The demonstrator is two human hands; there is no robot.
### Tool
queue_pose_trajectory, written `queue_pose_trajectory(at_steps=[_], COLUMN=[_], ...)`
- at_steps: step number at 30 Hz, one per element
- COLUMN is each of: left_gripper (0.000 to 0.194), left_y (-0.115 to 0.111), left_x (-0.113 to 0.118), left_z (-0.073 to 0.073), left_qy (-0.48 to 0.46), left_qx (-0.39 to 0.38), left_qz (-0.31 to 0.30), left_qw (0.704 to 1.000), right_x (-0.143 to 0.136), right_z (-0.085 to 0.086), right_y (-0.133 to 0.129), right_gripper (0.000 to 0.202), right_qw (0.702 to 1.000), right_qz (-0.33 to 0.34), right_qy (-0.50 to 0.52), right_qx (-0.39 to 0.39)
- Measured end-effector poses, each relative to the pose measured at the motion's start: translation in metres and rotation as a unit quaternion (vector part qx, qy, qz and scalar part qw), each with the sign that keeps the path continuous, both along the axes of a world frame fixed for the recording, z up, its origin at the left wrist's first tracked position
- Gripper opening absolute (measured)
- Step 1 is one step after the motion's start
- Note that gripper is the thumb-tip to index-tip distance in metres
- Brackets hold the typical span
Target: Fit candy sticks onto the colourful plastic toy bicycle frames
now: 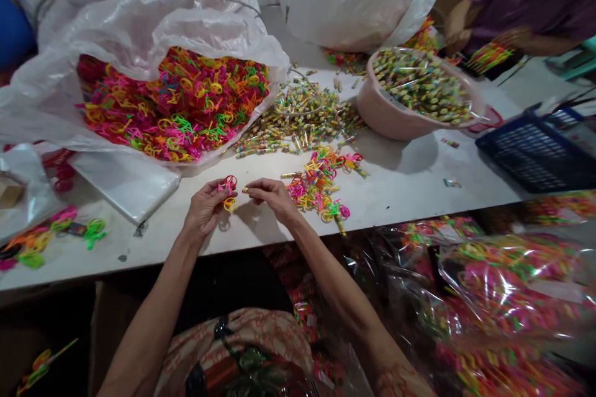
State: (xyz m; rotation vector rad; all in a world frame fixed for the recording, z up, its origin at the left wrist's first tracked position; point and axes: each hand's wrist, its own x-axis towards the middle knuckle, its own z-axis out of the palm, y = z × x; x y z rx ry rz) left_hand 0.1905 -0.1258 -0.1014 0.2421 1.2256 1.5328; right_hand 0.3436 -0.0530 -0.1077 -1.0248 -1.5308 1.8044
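My left hand [205, 206] is closed on a few small plastic pieces [228, 186], pink, red and yellow, each with a ring shape. Just to its right, my right hand [274, 196] pinches a small tube [246, 190] whose pale end shows at the fingertips; the rest is hidden by the fingers. A narrow gap separates the two hands above the white table [251, 232]. Beside my right hand lies a loose pile of bright plastic pieces [321, 189]. Behind it spreads a heap of small patterned tubes [302, 115].
A big plastic bag [37, 90] full of coloured pieces stands back left. At right are a pink basin [386, 115] of tubes and a blue basket [535, 149]. Packed bags [512, 285] lie below the table edge. Another person's hand [516, 40] holds coloured pieces.
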Motion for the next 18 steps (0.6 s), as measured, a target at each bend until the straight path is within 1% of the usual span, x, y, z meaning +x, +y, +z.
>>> queue_pose_trajectory(at_steps=[2,4,7,12,18], left_gripper=[0.044,0.040,0.035,0.035,0.028], left_y=[-0.002,-0.004,-0.005,-0.007,-0.010], left_x=[0.004,0.008,0.012,0.018,0.022], left_z=[0.006,0.010,0.014,0.013,0.012], left_qy=[-0.023,-0.038,-0.049,-0.052,-0.079], left_qx=[0.005,0.003,0.001,0.005,-0.032], left_qz=[-0.010,-0.022,-0.035,-0.045,-0.088], left_qw=[1.000,0.999,0.998,0.998,0.993], right_x=[0.002,0.002,0.003,0.010,0.015], right_z=[-0.003,-0.004,-0.002,0.003,-0.001], right_y=[-0.011,-0.016,-0.016,-0.017,-0.019], right_gripper=[0.024,0.024,0.024,0.024,0.029], right_qw=[0.994,0.988,0.984,0.983,0.972], right_qz=[-0.014,-0.038,-0.056,-0.046,-0.051], right_qy=[0.071,0.101,0.118,0.129,0.156], right_qx=[-0.077,-0.107,-0.120,-0.124,-0.167])
